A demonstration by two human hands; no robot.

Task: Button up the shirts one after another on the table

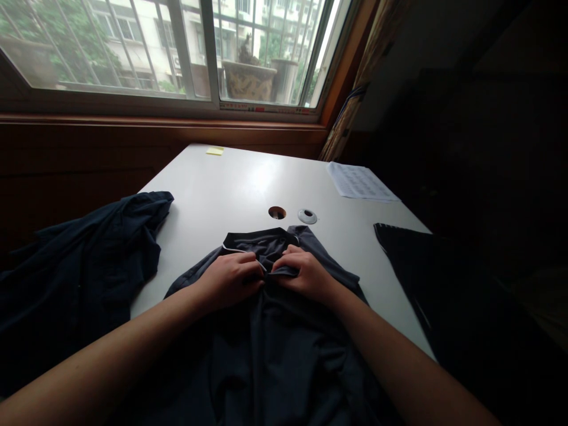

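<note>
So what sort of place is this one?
Likely a room in a home, or perhaps a small office: a white desk with a cable hole, a barred window beyond it, and a curtain.

Home or ofc rm, barred window [213, 71], desk [222, 189]

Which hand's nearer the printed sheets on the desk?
Right. The right hand pinches the dark garment, short of the printed sheets and left of them; the left hand, on the same garment, is farther left.
</note>
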